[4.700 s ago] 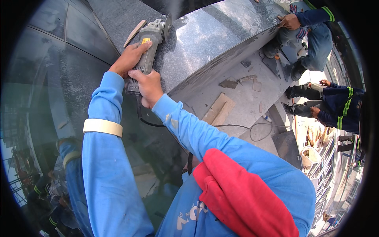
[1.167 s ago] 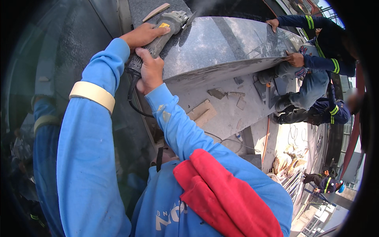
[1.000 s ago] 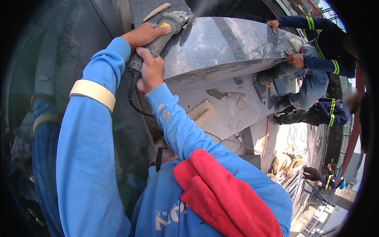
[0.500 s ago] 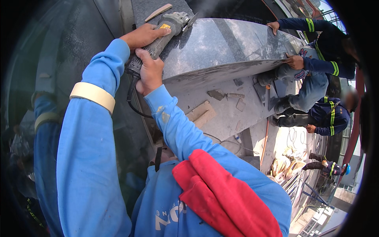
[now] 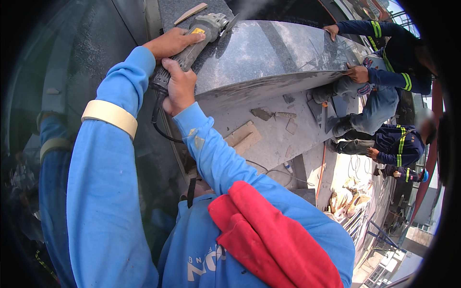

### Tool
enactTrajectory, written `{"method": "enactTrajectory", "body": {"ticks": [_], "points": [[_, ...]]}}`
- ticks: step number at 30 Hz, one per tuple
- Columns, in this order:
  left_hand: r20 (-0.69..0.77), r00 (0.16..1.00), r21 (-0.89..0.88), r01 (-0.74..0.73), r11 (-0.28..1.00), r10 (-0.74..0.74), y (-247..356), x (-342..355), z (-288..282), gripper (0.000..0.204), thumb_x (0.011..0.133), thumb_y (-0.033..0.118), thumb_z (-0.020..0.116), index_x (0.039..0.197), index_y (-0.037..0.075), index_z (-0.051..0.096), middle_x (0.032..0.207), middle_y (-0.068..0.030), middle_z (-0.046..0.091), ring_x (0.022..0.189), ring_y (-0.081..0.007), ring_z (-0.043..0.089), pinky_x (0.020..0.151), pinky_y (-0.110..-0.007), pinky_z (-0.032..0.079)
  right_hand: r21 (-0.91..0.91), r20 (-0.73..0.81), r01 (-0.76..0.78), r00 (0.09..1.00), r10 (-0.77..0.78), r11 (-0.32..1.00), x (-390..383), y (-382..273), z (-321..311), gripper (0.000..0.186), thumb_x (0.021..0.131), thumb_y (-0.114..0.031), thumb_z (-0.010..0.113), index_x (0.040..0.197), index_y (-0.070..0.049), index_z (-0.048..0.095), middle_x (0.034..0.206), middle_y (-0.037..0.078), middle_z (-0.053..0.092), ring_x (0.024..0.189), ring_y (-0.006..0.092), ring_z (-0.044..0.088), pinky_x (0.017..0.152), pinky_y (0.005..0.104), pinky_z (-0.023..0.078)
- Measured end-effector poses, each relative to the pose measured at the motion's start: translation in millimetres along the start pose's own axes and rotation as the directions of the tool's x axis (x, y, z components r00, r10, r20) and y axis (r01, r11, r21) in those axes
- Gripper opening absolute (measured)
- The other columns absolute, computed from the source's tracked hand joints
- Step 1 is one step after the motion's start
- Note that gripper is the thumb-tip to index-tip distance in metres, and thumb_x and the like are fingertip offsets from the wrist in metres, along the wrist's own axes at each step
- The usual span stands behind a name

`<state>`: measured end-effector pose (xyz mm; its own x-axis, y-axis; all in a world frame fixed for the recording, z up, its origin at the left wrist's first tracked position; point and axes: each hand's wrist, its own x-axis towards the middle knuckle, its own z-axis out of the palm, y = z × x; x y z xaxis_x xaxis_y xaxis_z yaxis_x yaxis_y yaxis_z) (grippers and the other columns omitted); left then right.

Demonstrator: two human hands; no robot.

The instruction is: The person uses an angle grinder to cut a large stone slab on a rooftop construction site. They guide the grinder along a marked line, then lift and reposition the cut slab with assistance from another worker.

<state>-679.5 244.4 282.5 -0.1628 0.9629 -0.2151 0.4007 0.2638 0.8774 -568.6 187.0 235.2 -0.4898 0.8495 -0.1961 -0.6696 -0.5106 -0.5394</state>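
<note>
My left hand [image 5: 173, 44] wraps over the body of a grey angle grinder [image 5: 203, 36] with a yellow label. My right hand [image 5: 179, 86] grips its rear part lower down, where a black cord [image 5: 161, 131] hangs away. The cutting disc [image 5: 229, 26] is at the edge of a speckled grey stone slab [image 5: 276, 53], and pale dust rises beside it. A small light wooden strip [image 5: 190, 13] lies above the grinder. A co-worker's two hands [image 5: 357, 73] hold the slab's right end.
Dark glass panels [image 5: 43, 86] run along my left. Below the slab, a grey ledge [image 5: 269, 134] holds broken pieces [image 5: 261, 113] and a board [image 5: 243, 139]. At right stand other workers [image 5: 398, 144], with cables and sacks [image 5: 350, 197] beneath them.
Since the oldest frame the co-worker has both hands on the slab, and my grinder appears higher and more tilted. Over the last second my hands barely moved; workers at right shifted.
</note>
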Motion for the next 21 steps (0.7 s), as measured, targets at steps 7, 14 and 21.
{"method": "enactTrajectory", "body": {"ticks": [7, 14, 21], "points": [[-0.022, 1.000, 0.067, 0.016, 0.998, -0.015, -3, 6, -1, 0.064, 0.092, 0.054, 0.069, 0.107, -0.008, 0.069, 0.092, -0.0152, 0.072, 0.073, -0.0170, 0.067, 0.066, -0.030, 0.054, 0.001, -0.005, -0.010, 1.000, 0.010, 1.000, 3, 0, -2, 0.024, 0.089, -0.009, 0.069, 0.110, 0.002, 0.064, 0.097, 0.008, 0.070, 0.082, 0.0179, 0.069, 0.075, 0.0338, 0.056], [0.000, 1.000, 0.026, 0.024, 0.999, -0.024, -4, 10, 0, 0.063, 0.092, 0.053, 0.070, 0.108, -0.008, 0.069, 0.092, -0.0151, 0.072, 0.072, -0.0173, 0.068, 0.065, -0.030, 0.055, 0.018, -0.003, -0.008, 1.000, 0.008, 1.000, 6, 0, -2, 0.023, 0.090, -0.008, 0.069, 0.109, 0.002, 0.064, 0.097, 0.008, 0.070, 0.081, 0.0187, 0.070, 0.074, 0.0345, 0.057], [0.008, 0.999, -0.003, 0.031, 1.000, -0.031, -4, 14, 1, 0.064, 0.091, 0.051, 0.071, 0.111, -0.010, 0.068, 0.093, -0.0163, 0.072, 0.072, -0.0183, 0.069, 0.064, -0.030, 0.055, 0.030, -0.013, -0.016, 1.000, 0.016, 0.999, 8, -2, -2, 0.023, 0.089, -0.009, 0.069, 0.109, 0.002, 0.064, 0.097, 0.009, 0.070, 0.081, 0.0198, 0.070, 0.074, 0.0353, 0.058]]}}
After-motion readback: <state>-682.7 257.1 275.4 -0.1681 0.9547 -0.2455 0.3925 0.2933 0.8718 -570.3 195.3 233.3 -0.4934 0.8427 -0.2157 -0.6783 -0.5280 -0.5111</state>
